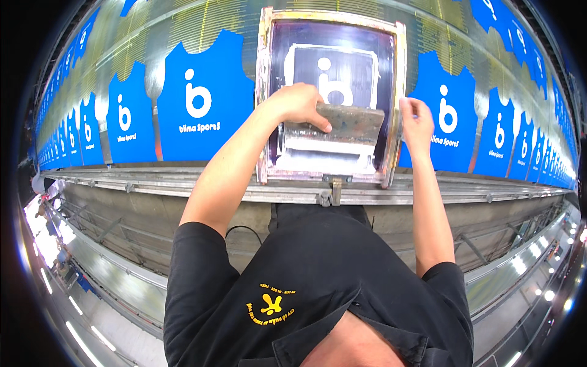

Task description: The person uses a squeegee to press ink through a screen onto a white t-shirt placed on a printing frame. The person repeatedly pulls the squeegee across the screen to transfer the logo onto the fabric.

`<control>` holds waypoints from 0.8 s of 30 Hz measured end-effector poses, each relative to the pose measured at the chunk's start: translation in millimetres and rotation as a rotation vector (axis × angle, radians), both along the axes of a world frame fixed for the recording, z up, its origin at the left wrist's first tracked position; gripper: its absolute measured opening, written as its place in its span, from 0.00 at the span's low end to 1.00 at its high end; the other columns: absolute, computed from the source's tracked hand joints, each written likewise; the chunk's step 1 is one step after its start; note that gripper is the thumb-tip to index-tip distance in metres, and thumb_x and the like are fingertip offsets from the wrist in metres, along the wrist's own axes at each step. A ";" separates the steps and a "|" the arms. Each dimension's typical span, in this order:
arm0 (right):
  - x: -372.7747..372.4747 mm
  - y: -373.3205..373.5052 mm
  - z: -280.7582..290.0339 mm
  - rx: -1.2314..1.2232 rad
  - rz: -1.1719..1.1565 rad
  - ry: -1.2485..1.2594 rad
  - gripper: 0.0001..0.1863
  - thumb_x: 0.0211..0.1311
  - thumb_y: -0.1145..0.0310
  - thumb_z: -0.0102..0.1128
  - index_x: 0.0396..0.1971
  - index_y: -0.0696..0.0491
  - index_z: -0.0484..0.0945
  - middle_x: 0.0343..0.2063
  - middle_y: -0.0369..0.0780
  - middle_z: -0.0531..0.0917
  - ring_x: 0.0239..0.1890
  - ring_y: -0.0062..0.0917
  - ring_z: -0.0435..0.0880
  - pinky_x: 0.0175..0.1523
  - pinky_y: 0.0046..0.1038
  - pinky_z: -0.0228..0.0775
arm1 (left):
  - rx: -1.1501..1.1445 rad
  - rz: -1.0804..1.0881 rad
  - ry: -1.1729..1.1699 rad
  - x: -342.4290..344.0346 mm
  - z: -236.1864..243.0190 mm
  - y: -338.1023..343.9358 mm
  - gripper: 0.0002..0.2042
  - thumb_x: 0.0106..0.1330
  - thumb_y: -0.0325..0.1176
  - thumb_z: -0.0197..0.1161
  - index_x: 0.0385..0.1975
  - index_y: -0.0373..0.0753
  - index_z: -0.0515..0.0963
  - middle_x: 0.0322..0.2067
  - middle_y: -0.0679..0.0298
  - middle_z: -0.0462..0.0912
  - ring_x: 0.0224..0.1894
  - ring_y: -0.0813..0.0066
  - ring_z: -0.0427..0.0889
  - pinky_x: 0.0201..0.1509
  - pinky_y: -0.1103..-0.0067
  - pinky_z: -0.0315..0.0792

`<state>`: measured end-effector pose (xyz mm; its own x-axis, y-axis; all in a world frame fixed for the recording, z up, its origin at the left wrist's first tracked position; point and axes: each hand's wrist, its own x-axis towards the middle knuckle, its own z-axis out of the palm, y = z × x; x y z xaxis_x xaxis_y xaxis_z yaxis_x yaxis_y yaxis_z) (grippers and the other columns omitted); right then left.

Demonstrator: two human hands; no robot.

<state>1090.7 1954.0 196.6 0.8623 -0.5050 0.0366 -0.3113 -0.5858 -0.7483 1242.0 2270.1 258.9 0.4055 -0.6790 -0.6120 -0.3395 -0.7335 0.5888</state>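
Under the L hand (301,105), inside the screen frame (333,18), is a flat grey bar (358,125), its L end clasped w/ thumb bent over the near face & the other fingers round the far side, mostly hidden; the bar's R end sticks out free toward the R rail of the frame. R of that grip, just beside the frame's R rail, is the R hand (417,122), fingers curled; can't tell if it's actually holding the rail or only next to it. Just beyond the grip, on the dark mesh (385,67), a white rounded symbol (324,63) w/ a dot on top shows, its lower part cut off by the bar. Nearer the wearer than the bar: bright white streaks (324,147) across the mesh, then a small metal clamp (335,189) at the frame's near edge, by a long metal rail (440,194). L of the grip, outside the frame, a blue fabric panel (229,73) w/ the same white motif lies flat on the yellow-green table (205,18); R of the R hand, a matching blue panel (463,116), partly covered by that hand. More such panels run off both ways in rows.
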 end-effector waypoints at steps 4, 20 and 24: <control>7.5 -31.9 -41.8 -0.094 -0.187 0.124 0.25 0.75 0.50 0.71 0.57 0.55 0.86 0.53 0.47 0.85 0.48 0.33 0.86 0.57 0.35 0.79 | -0.086 0.001 -0.315 63.5 3.4 -13.6 0.27 0.55 0.61 0.80 0.46 0.45 0.93 0.36 0.55 0.93 0.44 0.52 0.92 0.49 0.61 0.83; 26.4 -16.5 37.5 0.413 -0.240 0.191 0.21 0.76 0.55 0.70 0.54 0.58 0.88 0.26 0.28 0.80 0.26 0.11 0.72 0.29 0.21 0.61 | -0.318 0.220 -0.580 -15.5 -20.0 13.1 0.14 0.58 0.42 0.79 0.43 0.49 0.90 0.41 0.61 0.92 0.45 0.53 0.90 0.50 0.58 0.82; 22.9 -31.2 19.6 0.429 -0.206 0.062 0.21 0.75 0.56 0.72 0.54 0.58 0.88 0.30 0.30 0.83 0.29 0.12 0.72 0.33 0.23 0.63 | -0.469 0.172 -0.785 -152.1 -27.7 47.3 0.31 0.42 0.30 0.83 0.53 0.48 0.87 0.51 0.70 0.90 0.51 0.66 0.88 0.55 0.65 0.78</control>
